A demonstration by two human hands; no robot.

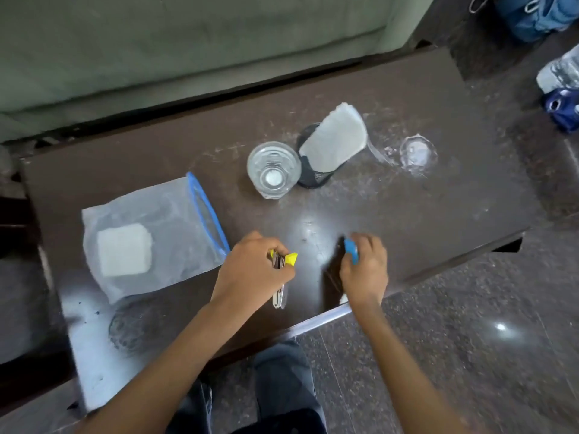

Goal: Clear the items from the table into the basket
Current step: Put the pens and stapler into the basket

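L hand (250, 270) half-hiding stapler (282, 277)

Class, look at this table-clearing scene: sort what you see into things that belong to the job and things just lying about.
Belong to the job:
yellow stapler in the left hand
blue item in the right hand
zip bag
glass
mesh cup holding white paper
small clear lid

Just lying about:
blue bags on the floor
sofa

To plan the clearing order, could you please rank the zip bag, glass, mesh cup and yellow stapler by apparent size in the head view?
1. zip bag
2. mesh cup, glass: look alike
3. yellow stapler, partly hidden by the left hand
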